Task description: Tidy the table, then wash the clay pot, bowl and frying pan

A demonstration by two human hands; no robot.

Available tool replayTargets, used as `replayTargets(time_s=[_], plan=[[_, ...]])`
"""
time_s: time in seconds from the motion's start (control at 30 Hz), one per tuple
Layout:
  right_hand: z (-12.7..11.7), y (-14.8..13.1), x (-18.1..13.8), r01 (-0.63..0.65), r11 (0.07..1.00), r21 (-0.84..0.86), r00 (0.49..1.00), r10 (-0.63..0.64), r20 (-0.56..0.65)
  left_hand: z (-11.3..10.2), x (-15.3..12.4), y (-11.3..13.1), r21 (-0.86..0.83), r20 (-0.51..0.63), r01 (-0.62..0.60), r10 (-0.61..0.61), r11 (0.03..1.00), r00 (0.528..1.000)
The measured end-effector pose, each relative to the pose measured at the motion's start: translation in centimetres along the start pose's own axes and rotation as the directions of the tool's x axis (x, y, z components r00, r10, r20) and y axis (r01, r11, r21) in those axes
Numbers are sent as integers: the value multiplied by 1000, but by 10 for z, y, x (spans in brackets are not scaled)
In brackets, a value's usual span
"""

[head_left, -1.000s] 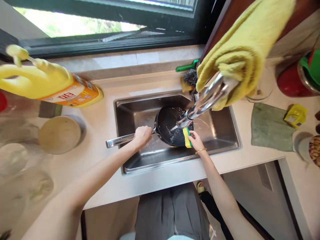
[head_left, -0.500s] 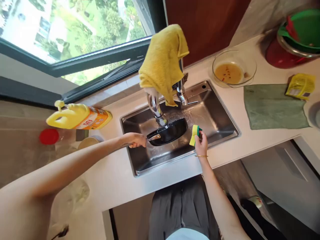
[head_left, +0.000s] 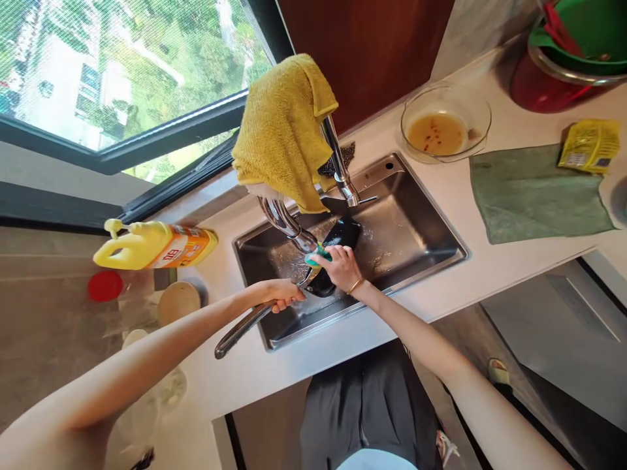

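My left hand (head_left: 281, 294) is closed round the handle of a black frying pan (head_left: 345, 230), whose free end sticks out over the sink's front left edge. The pan is tilted inside the steel sink (head_left: 416, 251), below the faucet spout. In my right hand (head_left: 341, 266) is a yellow and green sponge (head_left: 317, 254), close to where the handle joins the pan and under the spout's mouth. My right hand hides part of the pan. A yellow towel (head_left: 287, 127) drapes over the chrome faucet (head_left: 343, 179).
Left of the sink stands a yellow bottle (head_left: 161, 247) with a pump. At right are a glass bowl (head_left: 445, 124) of brownish liquid, a green cloth (head_left: 539, 196), a yellow packet (head_left: 590, 147) and a red pot (head_left: 558, 85). An open window (head_left: 161, 130) is at upper left.
My right hand has moved left with the sponge, from beside the pan to its handle joint. The pan has turned and tilted, so its handle now points toward the front left.
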State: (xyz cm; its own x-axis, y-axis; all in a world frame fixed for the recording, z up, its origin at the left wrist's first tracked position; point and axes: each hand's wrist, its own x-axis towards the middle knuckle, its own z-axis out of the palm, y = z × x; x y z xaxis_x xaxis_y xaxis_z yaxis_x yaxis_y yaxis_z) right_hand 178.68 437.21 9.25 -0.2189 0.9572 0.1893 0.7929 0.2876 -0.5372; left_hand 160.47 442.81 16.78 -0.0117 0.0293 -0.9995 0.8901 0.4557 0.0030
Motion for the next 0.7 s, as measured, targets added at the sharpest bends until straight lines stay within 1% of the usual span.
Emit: replayTargets(time_s=[0.03, 0.1, 0.17, 0.23, 0.3, 0.37, 0.43, 0.47, 0.5, 0.53, 0.6, 0.7], plan=[[0, 6, 9, -32, 999, -2, 999, 32, 2, 1, 0, -3, -31, -17, -6, 5, 999, 1000], [1, 17, 30, -138, 990, 15, 990, 138, -7, 3, -3, -9, -80, -40, -6, 3, 997, 999], [3, 27, 53, -276, 959, 56, 961, 277, -5, 4, -10, -14, -101, -52, 10, -16, 995, 999], [7, 36, 71, -412, 904, 116, 911, 412, 24, 3, -19, -23, -109, -42, 28, -33, 994, 999], [15, 44, 81, -517, 834, 193, 855, 512, 78, 0, -29, -38, -114, -11, 45, -46, 992, 999], [27, 50, 83, -601, 750, 278, 796, 591, 129, -5, -41, -59, -133, 36, 51, -47, 990, 998], [42, 52, 77, -651, 663, 369, 746, 649, 149, -8, -54, -81, -170, 84, 57, -43, 984, 996], [49, 49, 73, -649, 632, 424, 736, 662, 140, -9, -59, -91, -190, 102, 64, -45, 980, 994], [56, 42, 68, -622, 615, 485, 743, 659, 117, -10, -65, -99, -210, 114, 73, -50, 975, 992], [62, 32, 64, -574, 611, 545, 762, 643, 81, -9, -69, -105, -231, 115, 83, -57, 969, 992], [69, 1, 55, -453, 633, 628, 806, 592, -14, -7, -75, -112, -272, 99, 101, -77, 957, 992], [63, -55, 37, -298, 706, 642, 875, 471, -112, -1, -78, -116, -378, 87, 107, -80, 919, 993]])
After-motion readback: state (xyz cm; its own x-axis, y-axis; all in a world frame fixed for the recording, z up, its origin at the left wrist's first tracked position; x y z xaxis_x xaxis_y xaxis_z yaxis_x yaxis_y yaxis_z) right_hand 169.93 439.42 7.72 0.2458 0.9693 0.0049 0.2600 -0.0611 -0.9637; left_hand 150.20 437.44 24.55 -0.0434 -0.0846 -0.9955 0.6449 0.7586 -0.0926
